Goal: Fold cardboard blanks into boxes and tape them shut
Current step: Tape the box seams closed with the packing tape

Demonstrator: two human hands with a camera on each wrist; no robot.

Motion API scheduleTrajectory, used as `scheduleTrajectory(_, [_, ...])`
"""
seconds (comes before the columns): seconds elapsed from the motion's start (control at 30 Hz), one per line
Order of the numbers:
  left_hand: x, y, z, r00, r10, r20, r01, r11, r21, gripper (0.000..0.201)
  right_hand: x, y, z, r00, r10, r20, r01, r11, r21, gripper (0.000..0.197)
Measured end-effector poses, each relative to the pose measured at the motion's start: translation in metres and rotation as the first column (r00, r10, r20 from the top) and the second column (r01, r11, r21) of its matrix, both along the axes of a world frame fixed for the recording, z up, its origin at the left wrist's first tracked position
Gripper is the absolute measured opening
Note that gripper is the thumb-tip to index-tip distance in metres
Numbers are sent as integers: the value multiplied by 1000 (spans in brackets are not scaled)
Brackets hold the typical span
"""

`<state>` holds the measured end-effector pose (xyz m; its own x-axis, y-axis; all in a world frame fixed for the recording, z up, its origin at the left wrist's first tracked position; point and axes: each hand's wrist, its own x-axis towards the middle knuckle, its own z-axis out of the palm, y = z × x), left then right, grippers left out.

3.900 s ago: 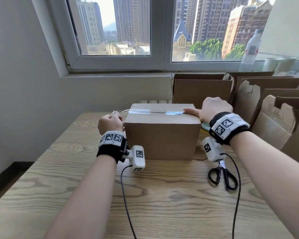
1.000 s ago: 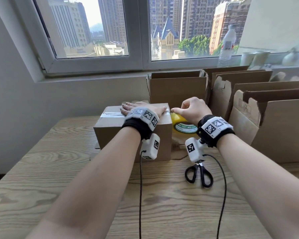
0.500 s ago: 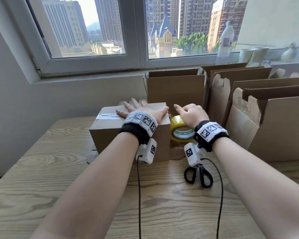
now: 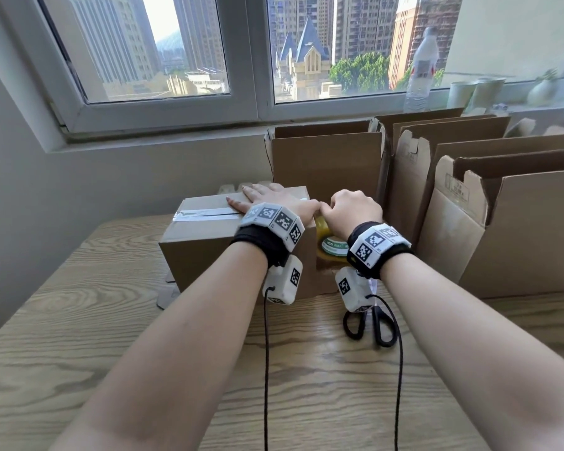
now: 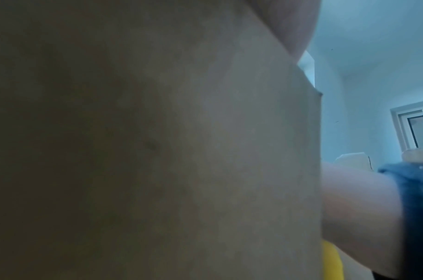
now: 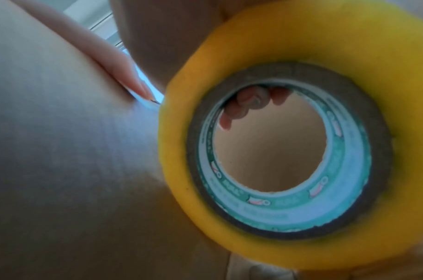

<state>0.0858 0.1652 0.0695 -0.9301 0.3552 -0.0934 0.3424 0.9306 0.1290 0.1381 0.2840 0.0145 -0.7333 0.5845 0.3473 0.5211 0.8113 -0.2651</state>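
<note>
1. I see my left hand [image 4: 267, 200] lying flat, fingers straight, on top of the closed brown cardboard box [image 4: 202, 249] – right over its clear tape strip [image 4: 202, 214].
2. My right hand [image 4: 352, 208] has its fingers curled through the core of the yellow roll of packing tape [image 6: 289, 132], held at the box's right edge, just beside the left thumb.
3. The box sits on the pale wood-grain counter [image 4: 79, 336] – black-handled scissors [image 4: 372, 327] lie in front of it, and open folded cardboard boxes [image 4: 326, 157] stand behind and to the right.

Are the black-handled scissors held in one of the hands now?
No, the black-handled scissors lie on the wooden table, below the right hand, and neither hand touches them.
</note>
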Motion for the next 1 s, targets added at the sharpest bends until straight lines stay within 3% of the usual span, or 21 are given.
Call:
scheduleTrajectory(0.13, [0, 1, 0, 1000, 3, -1, -3, 1000, -17, 99, 5, 2, -1, 998, 9, -64, -15, 995, -95, 49])
scheduleTrajectory(0.23, [-2, 3, -2, 1000, 17, 12, -17, 1000, -13, 98, 14, 3, -7, 956, 22, -294, -50, 995, -87, 49])
scheduleTrajectory(0.33, [-2, 4, -1, 1000, 19, 12, -19, 1000, -20, 98, 24, 5, -13, 892, 10, -451, -45, 997, -68, 38])
scheduleTrajectory(0.47, [1, 3, 1, 1000, 23, 14, -23, 1000, -16, 98, 42, 2, -14, 888, -88, -451, 74, 996, -50, 17])
scheduleTrajectory(0.57, [4, 1, 2, 1000, 14, 12, -14, 1000, -10, 96, 61, -7, -15, 911, -177, -373, 130, 980, -148, 11])
scheduleTrajectory(0.7, [5, 0, 2, 1000, 17, 7, -17, 1000, -7, 97, 85, -27, -16, 927, -304, -219, 212, 907, -363, 19])
scheduleTrajectory(0.83, [4, -2, -1, 1000, -8, -4, 8, 1000, 4, 99, 103, -45, -22, 973, -221, 61, 228, 903, -363, 21])
scheduleTrajectory(0.93, [5, -5, -1, 1000, -16, -14, 16, 1000, 9, 98, 112, -59, -28, 942, -119, 313, 227, 914, -337, 18])
scheduleTrajectory(1.0, [6, -6, 0, 1000, -21, -23, 22, 1000, 15, 96, 114, -66, -33, 913, -114, 391, 235, 931, -279, 17])
